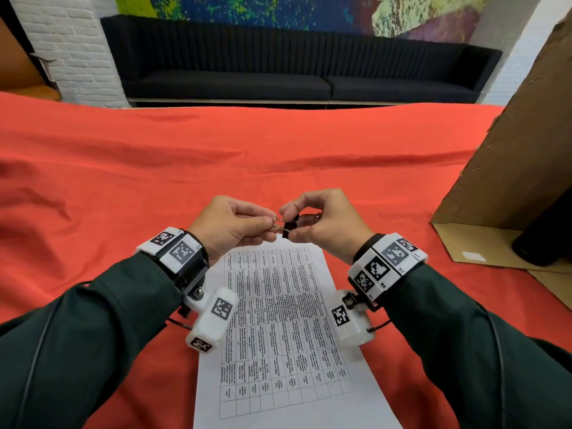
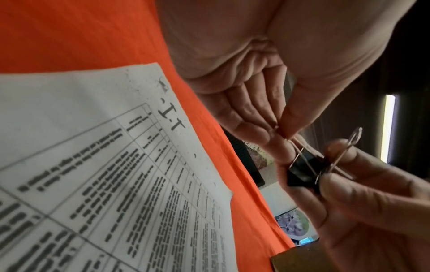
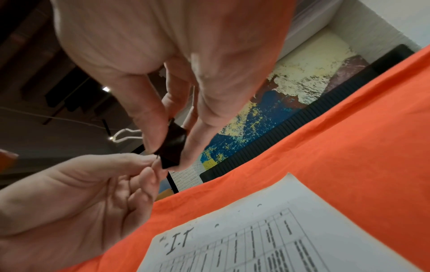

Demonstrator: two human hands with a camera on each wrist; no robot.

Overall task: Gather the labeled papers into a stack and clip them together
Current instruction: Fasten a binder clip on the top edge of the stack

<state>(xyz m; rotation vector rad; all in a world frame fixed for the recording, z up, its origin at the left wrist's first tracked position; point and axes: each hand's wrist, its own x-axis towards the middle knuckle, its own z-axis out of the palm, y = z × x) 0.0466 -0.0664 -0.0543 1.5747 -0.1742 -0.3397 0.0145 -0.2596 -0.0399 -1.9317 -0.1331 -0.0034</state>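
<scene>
A stack of printed papers with a table on the top sheet lies on the red cloth close to me; the top sheet carries a handwritten label near its far edge. Above the far end of the papers both hands hold a small black binder clip. My right hand pinches the clip's black body between thumb and fingers. My left hand pinches one of its wire handles at the fingertips. The other wire handle sticks out free.
An open brown cardboard box stands on the cloth at the right, with a dark object inside its mouth. A black sofa runs along the wall beyond the table's far edge.
</scene>
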